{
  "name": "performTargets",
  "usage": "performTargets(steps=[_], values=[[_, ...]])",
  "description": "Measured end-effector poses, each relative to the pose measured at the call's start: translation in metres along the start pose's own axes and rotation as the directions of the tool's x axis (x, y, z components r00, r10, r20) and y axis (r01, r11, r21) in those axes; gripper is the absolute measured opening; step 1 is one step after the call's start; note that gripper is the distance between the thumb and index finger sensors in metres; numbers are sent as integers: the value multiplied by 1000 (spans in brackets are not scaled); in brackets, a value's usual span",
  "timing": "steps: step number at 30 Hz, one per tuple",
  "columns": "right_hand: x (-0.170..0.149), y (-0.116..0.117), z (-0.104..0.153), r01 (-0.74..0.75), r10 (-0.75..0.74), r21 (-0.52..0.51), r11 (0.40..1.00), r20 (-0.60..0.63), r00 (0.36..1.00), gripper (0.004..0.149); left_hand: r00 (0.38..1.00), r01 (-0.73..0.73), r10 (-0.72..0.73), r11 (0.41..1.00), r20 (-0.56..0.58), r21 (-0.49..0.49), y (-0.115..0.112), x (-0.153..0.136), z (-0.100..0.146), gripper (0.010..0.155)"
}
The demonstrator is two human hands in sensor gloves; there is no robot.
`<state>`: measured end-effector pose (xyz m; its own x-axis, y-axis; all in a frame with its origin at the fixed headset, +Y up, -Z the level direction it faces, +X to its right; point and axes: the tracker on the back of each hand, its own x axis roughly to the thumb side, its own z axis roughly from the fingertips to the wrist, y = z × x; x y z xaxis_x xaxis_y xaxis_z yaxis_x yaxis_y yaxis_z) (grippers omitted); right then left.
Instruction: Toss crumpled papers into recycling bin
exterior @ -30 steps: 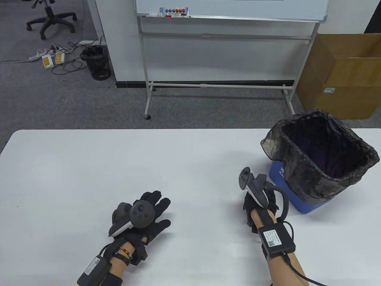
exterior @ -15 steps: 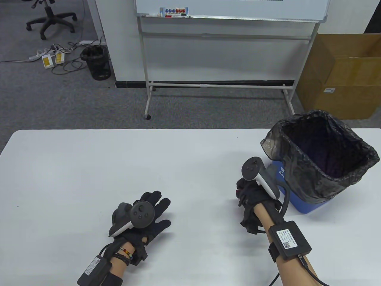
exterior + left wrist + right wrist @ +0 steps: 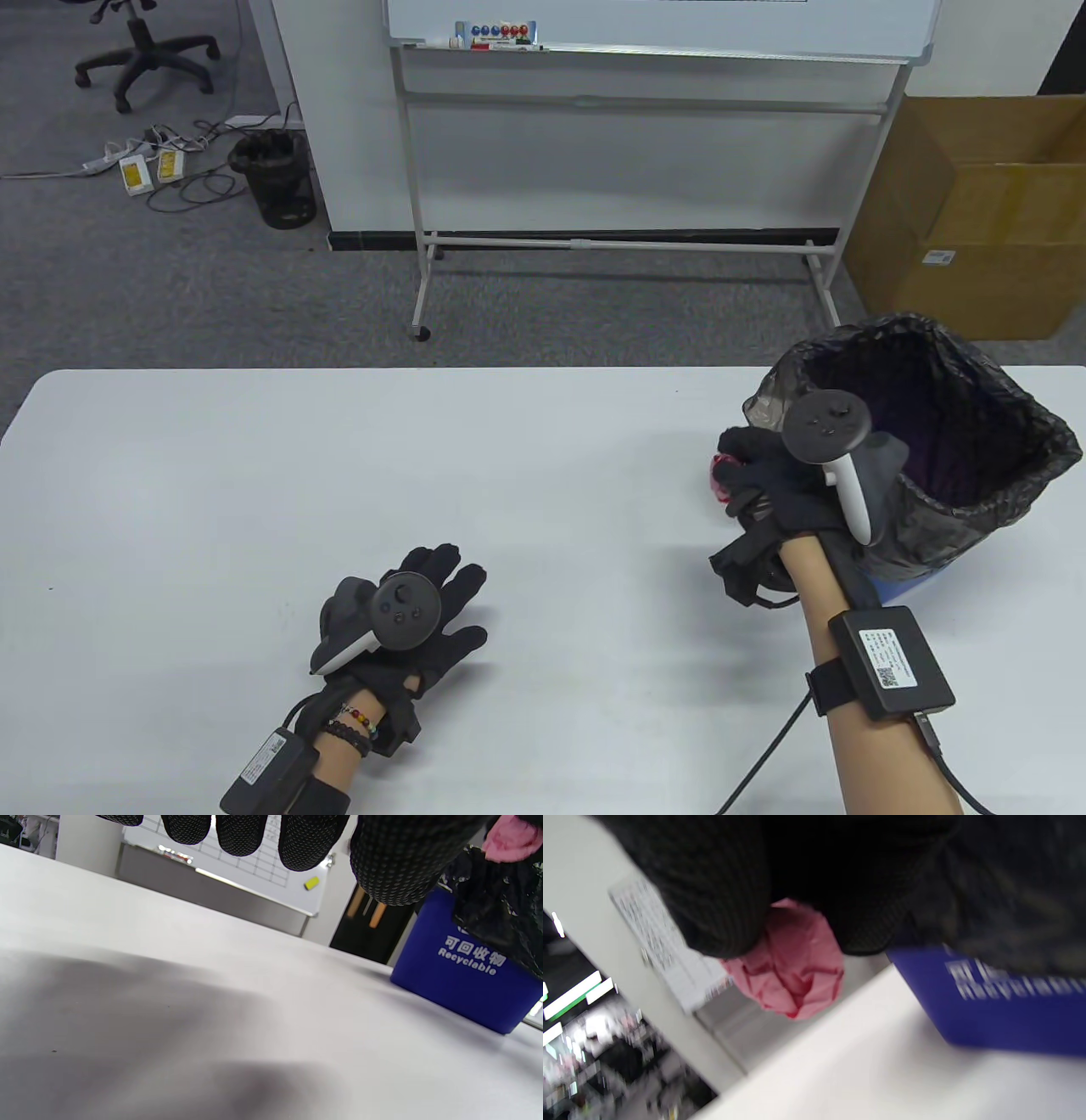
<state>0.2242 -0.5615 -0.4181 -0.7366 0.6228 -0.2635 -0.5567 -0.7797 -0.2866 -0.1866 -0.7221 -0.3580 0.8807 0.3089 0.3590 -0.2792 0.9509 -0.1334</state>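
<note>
Right hand point(image 3: 768, 492), lifted off the table point(image 3: 339, 475), fingers curled round a pink crumpled paper point(image 3: 789, 971); grip looks enclosing, likely so the ball can't slip before release. Hand sits at the near-left rim of the recycling bin point(image 3: 933, 441), not yet over its opening. Bin stands at the table's right edge, black liner point(image 3: 976, 509) folded over the rim. Left hand point(image 3: 416, 620) lies flat near the front edge, fingers spread, holding nothing.
</note>
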Motion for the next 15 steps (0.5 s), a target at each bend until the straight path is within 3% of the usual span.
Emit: performTargets(steps=[2, 5, 8, 9, 11, 12, 15], values=[[1, -22, -1, 29, -29, -154, 988, 3, 1000, 51, 1000, -3, 3, 1000, -3, 0, 0, 0, 0, 73], [-3, -53, -6, 36, -36, -386, 922, 8, 999, 51, 1000, -3, 3, 1000, -7, 2, 1, -1, 0, 73], [-14, -72, -13, -80, 68, -531, 844, -42, 997, 53, 1000, -5, 5, 1000, -12, 6, 2, -2, 0, 73], [-16, -73, -15, -102, 85, -524, 846, -58, 995, 57, 1000, -6, 6, 1000, -12, 7, 2, -3, 0, 73], [-26, -70, -22, -218, 173, -376, 901, -150, 973, 78, 1000, -5, 6, 1000, -13, 7, 2, -3, 0, 74], [-29, -69, -23, -235, 190, -352, 906, -156, 969, 83, 1000, -4, 4, 1000, -13, 7, 2, -3, 0, 74], [-31, -61, -21, -237, 207, -361, 902, -119, 971, 86, 1000, -3, 3, 1000, -10, 8, 2, -2, 0, 74]])
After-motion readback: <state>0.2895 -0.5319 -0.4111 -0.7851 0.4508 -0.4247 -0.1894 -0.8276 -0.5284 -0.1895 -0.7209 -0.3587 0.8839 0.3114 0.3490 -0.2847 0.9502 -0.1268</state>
